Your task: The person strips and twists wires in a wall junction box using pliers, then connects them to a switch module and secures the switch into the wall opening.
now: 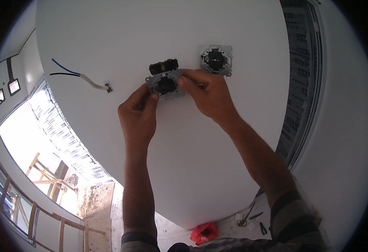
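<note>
Both my hands hold a wall socket insert point(166, 85) with a black centre and a grey metal mounting frame. My left hand point(138, 115) pinches its left and lower-left edge. The thumb and fingers of my right hand point(211, 94) grip its right edge. Just above the insert, a dark double wall box opening point(164, 66) shows in the white wall point(205, 155); the insert and my fingers hide its lower part. Up and to the right, a second socket insert point(216, 60) of the same kind sits on the wall, apart from my right hand.
A white cable point(92, 82) with bared blue and black wires sticks out of the wall at left. Below on the floor lie a red bag point(204, 233), pliers point(263, 228) and other small tools. A window point(37, 168) with wooden framing is at left; a film-covered frame point(297, 80) stands at right.
</note>
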### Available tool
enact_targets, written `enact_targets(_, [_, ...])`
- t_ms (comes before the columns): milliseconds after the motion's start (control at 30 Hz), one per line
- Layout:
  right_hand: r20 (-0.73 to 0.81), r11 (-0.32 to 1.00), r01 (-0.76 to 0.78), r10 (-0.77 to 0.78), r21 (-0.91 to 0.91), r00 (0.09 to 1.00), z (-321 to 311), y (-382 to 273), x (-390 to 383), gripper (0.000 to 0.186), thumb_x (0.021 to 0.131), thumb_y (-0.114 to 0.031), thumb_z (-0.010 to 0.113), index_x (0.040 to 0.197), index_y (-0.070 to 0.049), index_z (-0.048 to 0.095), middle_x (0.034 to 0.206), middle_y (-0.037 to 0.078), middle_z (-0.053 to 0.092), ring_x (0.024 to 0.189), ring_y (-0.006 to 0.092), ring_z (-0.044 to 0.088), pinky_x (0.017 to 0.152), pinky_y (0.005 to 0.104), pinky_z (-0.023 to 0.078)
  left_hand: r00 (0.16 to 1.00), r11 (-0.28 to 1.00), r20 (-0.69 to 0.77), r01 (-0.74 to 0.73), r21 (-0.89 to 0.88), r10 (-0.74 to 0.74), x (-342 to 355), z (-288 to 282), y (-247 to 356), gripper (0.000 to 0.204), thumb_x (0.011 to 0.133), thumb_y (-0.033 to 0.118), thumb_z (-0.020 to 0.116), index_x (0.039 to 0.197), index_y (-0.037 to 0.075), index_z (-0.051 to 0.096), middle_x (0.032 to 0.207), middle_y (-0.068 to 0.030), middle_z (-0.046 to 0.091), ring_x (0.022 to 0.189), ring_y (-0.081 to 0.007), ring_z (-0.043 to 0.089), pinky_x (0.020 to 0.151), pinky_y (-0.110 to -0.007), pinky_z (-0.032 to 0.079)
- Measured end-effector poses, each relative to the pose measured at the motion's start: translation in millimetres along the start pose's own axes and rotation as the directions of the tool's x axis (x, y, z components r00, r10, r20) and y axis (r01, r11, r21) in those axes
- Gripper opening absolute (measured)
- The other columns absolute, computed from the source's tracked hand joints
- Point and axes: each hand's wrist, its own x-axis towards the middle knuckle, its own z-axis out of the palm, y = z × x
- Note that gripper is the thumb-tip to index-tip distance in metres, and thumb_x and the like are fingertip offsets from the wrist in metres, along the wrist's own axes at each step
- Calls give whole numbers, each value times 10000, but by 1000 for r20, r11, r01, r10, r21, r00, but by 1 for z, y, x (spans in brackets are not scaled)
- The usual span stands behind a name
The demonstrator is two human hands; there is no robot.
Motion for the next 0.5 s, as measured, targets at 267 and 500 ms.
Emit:
enact_targets(267, [-34,1000,-22,21,-20,999,-1,-2,-1,244,959,-199,686,1051,22,735,837,175,729,734,214,668,712,329,513,994,992,26,-105,65,103,-3,5,8,348,932,41,677,1266,-56,672,1108,-145,744,1042,-170,684,947,-312,523])
enact_targets(500, [35,992,-29,33,-119,999,-4,0,3,274,1004,-240,670,1119,-2,744,728,10,642,664,52,509,594,253,422,998,995,-20,-63,73,65,1,7,6,304,915,43,662,1207,-29,709,1054,-158,761,998,-199,724,922,-324,534])
